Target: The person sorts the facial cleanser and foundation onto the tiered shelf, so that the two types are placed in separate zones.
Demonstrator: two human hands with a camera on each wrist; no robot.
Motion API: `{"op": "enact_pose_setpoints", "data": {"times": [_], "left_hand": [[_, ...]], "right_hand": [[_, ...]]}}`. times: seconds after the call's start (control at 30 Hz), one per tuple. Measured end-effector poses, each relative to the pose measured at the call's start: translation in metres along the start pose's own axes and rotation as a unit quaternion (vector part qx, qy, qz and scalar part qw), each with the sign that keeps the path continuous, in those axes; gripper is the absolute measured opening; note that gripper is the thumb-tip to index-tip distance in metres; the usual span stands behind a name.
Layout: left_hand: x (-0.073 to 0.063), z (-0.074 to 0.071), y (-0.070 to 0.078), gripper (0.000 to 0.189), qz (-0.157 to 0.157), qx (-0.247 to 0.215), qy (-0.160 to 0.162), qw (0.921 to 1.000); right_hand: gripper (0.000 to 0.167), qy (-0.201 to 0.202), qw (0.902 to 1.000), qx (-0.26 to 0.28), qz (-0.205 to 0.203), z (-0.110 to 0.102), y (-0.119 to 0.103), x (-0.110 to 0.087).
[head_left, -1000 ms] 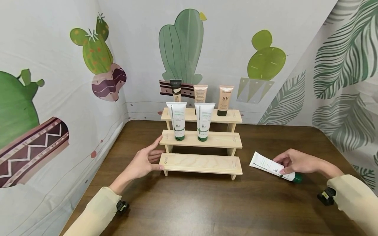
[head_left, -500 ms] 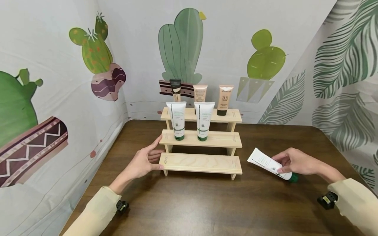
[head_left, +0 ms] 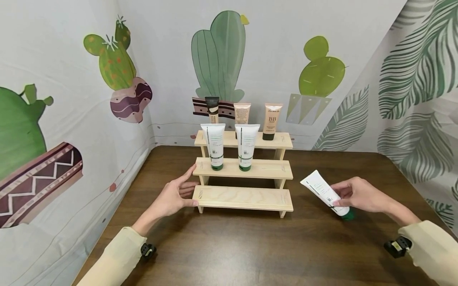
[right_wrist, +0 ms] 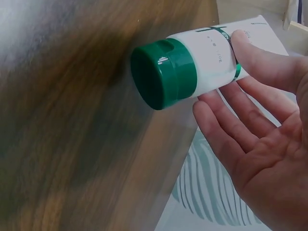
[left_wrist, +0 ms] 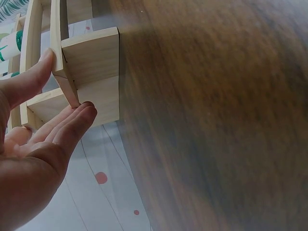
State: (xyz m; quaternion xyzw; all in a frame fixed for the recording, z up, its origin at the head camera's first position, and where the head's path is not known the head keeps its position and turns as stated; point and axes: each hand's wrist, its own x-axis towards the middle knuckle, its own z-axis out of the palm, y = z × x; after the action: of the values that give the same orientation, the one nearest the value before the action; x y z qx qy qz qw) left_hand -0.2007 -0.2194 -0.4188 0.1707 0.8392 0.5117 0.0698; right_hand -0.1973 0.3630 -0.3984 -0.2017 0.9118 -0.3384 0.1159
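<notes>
In the head view, my right hand [head_left: 361,194] holds a white squeeze tube [head_left: 323,192] with a green cap, right of the three-step wooden display stand [head_left: 243,198]. The tube tilts, cap low and toward the right. The right wrist view shows the thumb on one side of the tube [right_wrist: 211,60], fingers behind it, cap off the table. My left hand [head_left: 174,197] touches the stand's left end with extended fingers; its thumb lies at the bottom step's corner. In the left wrist view the fingertips [left_wrist: 86,108] meet the wood. Two matching tubes [head_left: 214,147] stand cap-down on the middle step.
On the top step stand a black-and-beige tube [head_left: 212,109], a peach tube [head_left: 242,113] and a BB cream tube [head_left: 272,122]. The bottom step is bare wood. A brown table [head_left: 229,254] carries the stand, with cactus-printed cloth [head_left: 272,47] behind it.
My right hand has raised the white tube's flat end, tipping it more upright, and has shifted it slightly left. My left hand stays against the stand.
</notes>
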Motion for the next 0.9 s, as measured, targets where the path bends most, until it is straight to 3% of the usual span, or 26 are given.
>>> {"op": "enact_pose_setpoints", "data": {"times": [0.3, 0.67, 0.9], "left_hand": [[0.000, 0.000, 0.000, 0.115, -0.002, 0.003, -0.001, 1.0000], [0.001, 0.001, -0.001, 0.116, 0.003, -0.004, -0.004, 1.0000], [0.002, 0.001, -0.003, 0.116, 0.009, -0.012, -0.006, 0.9999]], "right_hand": [[0.054, 0.045, 0.9986, 0.021, 0.015, 0.003, -0.014, -0.001], [0.053, 0.114, 0.9931, -0.025, 0.008, 0.007, -0.034, -0.002], [0.051, 0.158, 0.9872, -0.021, 0.006, 0.006, -0.051, -0.004]]}}
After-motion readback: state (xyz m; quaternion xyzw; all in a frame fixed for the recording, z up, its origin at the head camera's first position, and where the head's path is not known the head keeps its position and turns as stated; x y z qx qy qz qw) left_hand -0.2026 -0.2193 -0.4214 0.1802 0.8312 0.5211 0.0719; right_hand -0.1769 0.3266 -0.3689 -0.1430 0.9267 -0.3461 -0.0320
